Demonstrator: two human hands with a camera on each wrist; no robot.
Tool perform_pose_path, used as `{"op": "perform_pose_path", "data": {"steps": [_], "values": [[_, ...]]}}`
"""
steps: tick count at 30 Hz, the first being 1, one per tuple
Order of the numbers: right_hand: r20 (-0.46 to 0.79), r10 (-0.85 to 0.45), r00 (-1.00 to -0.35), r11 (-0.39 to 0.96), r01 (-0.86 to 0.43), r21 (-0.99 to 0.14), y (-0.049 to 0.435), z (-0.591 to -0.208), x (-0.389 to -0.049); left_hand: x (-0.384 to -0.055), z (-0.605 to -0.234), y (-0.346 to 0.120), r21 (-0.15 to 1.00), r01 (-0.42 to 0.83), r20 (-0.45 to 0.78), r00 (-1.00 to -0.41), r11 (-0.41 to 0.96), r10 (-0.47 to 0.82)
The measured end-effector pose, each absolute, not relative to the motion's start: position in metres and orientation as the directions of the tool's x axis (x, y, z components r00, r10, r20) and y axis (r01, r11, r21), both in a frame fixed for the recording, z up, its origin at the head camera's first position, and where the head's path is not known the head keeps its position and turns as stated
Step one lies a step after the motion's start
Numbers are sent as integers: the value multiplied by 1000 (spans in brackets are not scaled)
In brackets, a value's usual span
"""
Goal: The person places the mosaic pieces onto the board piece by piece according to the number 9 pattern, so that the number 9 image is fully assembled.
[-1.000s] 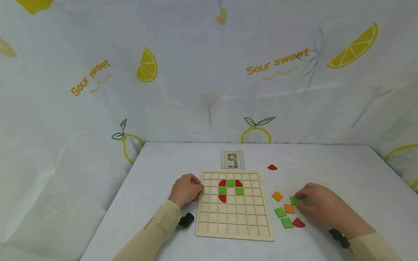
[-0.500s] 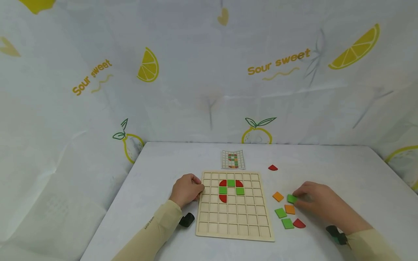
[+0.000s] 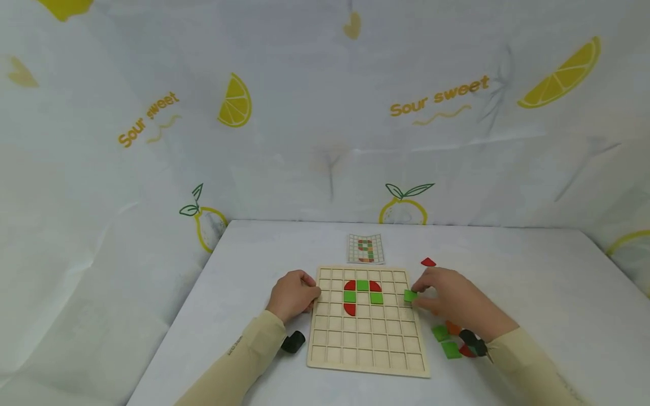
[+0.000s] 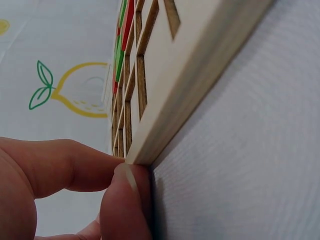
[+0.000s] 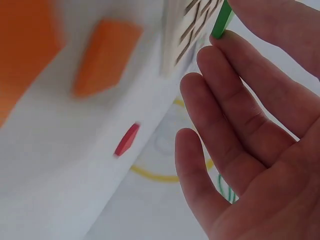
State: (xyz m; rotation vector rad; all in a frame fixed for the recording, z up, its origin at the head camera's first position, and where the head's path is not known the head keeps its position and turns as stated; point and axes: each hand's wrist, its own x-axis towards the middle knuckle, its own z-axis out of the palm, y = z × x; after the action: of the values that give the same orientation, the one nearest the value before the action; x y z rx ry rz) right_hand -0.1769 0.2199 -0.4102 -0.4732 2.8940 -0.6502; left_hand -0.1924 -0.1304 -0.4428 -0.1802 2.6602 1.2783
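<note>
A pale wooden grid board (image 3: 368, 349) lies on the white table with red and green pieces set in its upper cells. At its left edge, my left hand (image 3: 291, 296) pinches the rim between thumb and index finger; the left wrist view shows both fingertips on the board's edge (image 4: 175, 100). Over the board's right edge, my right hand (image 3: 449, 296) holds a green square tile (image 3: 410, 295) between thumb and index finger. In the right wrist view that tile (image 5: 221, 20) stands edge-on while the other fingers extend loosely beside it.
Behind the board lies a printed pattern card (image 3: 366, 249). A red quarter-round piece (image 3: 428, 262) sits beyond the right hand. Loose green tiles (image 3: 451, 350), an orange tile (image 3: 453, 328) and another red piece (image 3: 467, 351) lie right of the board, partly under the right wrist.
My right hand has lifted the green square tile from the loose pieces and carried it left to the board's right edge. The left hand stays at the board's left edge.
</note>
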Motion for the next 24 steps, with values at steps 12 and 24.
{"op": "perform_pose_path", "data": {"steps": [12,24], "values": [[-41,-424,-905,817,-363,-448,160,-411,-189,-192,-441,-130,758,-181,-209,-977,627,-29],[45,-515,-856,802,-500,-327,138,-419,-181,-193,-443,-130,751,-173,-205,-978,637,-24]]}}
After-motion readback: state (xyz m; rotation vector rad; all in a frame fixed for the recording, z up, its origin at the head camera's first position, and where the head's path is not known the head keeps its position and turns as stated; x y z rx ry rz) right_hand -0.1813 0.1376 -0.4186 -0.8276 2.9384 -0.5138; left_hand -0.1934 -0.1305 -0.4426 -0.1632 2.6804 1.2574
